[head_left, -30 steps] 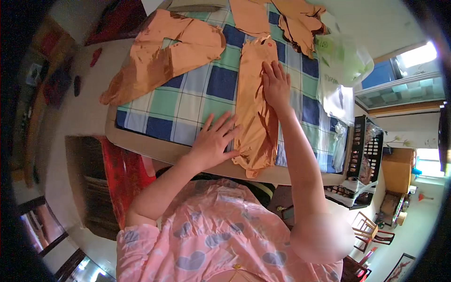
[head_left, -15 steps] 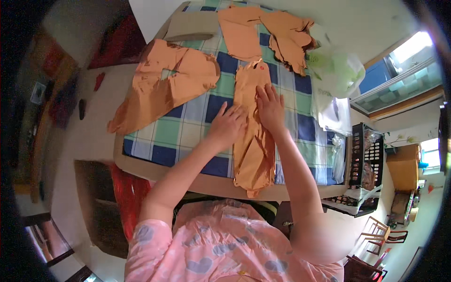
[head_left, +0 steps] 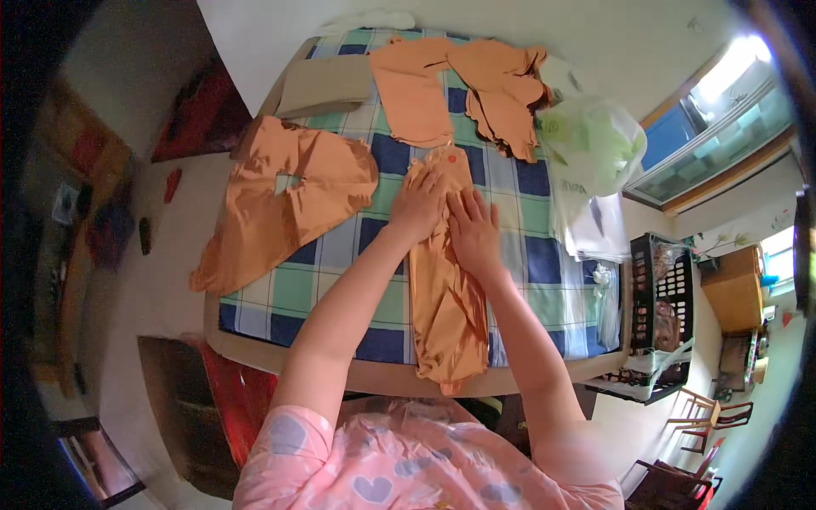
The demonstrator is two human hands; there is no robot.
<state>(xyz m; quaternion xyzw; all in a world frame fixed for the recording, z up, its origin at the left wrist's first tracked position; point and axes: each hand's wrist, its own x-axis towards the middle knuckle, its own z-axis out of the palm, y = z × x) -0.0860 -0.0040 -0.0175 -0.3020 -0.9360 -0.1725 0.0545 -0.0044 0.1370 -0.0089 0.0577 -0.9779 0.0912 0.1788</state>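
Note:
A long, narrow folded orange garment point(head_left: 449, 319) lies on the checked cloth point(head_left: 374, 327) in front of me, its near end reaching over the table's edge. My left hand point(head_left: 418, 204) rests flat on its far part, fingers stretched away from me. Just to the right, my right hand point(head_left: 474, 242) lies along the garment's right edge with fingers spread. Neither hand grips anything. Creases run through the near half of the garment, and a small red dot point(head_left: 451, 159) shows at its far end.
Another orange garment point(head_left: 319, 183) is spread out at the left, and more orange cloth point(head_left: 501, 81) lies at the back. A beige folded piece point(head_left: 327, 83) sits at the far left. Plastic bags point(head_left: 591, 157) lie at the right, beside a black basket point(head_left: 661, 297).
My left hand has slid away from me, from the garment's middle to its far part. My right hand sits slightly nearer along its right edge. The whole view has shifted a little.

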